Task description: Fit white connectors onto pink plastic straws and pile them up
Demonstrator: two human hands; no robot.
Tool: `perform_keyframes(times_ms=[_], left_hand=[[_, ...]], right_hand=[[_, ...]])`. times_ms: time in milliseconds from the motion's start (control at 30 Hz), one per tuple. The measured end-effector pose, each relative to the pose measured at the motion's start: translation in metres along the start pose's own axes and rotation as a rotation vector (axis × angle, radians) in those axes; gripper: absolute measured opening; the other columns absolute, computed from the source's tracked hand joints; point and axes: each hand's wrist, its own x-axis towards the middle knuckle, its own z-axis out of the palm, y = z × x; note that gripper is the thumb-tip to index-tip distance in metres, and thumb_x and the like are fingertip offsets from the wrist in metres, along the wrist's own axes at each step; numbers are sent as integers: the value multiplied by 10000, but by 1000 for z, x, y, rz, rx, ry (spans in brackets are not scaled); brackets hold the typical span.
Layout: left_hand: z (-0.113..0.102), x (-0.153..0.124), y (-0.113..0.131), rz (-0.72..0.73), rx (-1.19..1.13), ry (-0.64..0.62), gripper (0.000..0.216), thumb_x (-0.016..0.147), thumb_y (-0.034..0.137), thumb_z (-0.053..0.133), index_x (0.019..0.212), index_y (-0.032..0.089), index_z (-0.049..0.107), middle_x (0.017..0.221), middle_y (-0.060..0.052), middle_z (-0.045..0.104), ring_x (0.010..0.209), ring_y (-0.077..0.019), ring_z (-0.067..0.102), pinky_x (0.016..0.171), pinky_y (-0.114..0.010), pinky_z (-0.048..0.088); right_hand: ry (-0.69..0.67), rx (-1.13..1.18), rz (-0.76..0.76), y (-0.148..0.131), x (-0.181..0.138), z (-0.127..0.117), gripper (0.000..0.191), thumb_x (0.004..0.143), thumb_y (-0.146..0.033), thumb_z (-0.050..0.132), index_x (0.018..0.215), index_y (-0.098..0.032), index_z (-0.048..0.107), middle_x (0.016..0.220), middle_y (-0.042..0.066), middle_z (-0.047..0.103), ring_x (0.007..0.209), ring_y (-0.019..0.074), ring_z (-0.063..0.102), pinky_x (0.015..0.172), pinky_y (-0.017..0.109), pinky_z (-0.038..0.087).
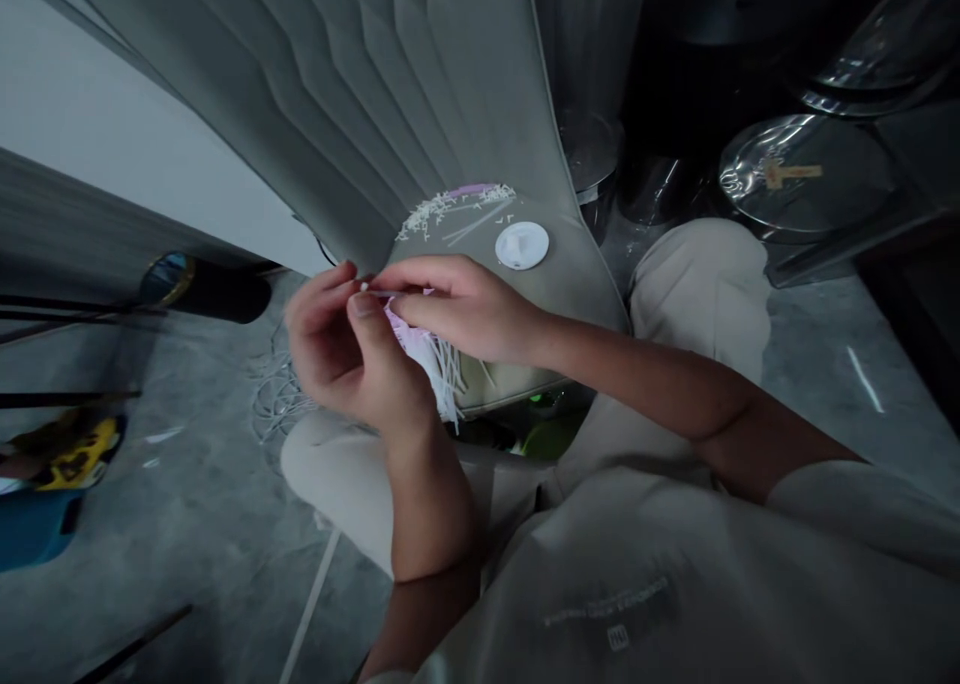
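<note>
Fringe of thin white strips [441, 374] on a pink sheet [401, 329] hangs pinched between the fingertips of the left hand [334, 349] and right hand [465, 309] above a grey padded cushion [577, 284], and too hard a tug from either closed grip could tear strands loose or drop them.

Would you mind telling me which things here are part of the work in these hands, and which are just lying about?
Part of the work: left hand; right hand; pink sheet with white fringe; scattered white bits.

Lying about: white round cap; coiled white cords; shiny round lid.
</note>
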Motion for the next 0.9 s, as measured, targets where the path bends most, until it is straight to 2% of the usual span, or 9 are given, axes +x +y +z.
perform_keyframes(times_ms=[200, 433, 600, 800, 900], left_hand=[[-2, -1, -2, -48, 1, -29, 70, 816, 193, 602, 852, 153, 647, 935, -41, 689, 941, -173, 637, 816, -343, 528], [-4, -4, -6, -98, -20, -60, 160, 846, 237, 578, 908, 148, 695, 922, -50, 708, 907, -185, 654, 865, -383, 524], [-7, -7, -3, -22, 35, -130, 301, 888, 326, 496, 1010, 135, 694, 1002, -76, 697, 985, -212, 640, 868, -410, 523], [-6, -7, -5, 102, -121, -178, 333, 871, 321, 508, 1098, 122, 649, 1017, -86, 706, 968, -212, 648, 868, -416, 509], [-4, -8, -5, 99, -172, -165, 317, 879, 319, 513, 1069, 107, 652, 992, -101, 707, 941, -218, 654, 840, -412, 513]], right_hand=[[22, -176, -28, 2, -3, 1, 211, 908, -258, 477, 736, -174, 565, 716, -31, 540, 712, 93, 476, 648, 221, 366], [78, -244, -58, 0, -6, 3, 157, 918, -251, 469, 806, -180, 553, 743, -34, 537, 703, 87, 467, 656, 217, 361], [56, -145, -105, 0, -6, 2, 185, 922, -203, 425, 776, -173, 534, 727, -31, 524, 696, 88, 468, 655, 218, 374], [-27, -2, -74, -1, -10, 7, 200, 915, -223, 446, 734, -171, 512, 738, -26, 534, 741, 93, 501, 690, 224, 410], [-49, 15, -85, -1, -12, 10, 205, 914, -245, 460, 737, -168, 532, 742, -28, 546, 757, 91, 513, 706, 223, 416]])
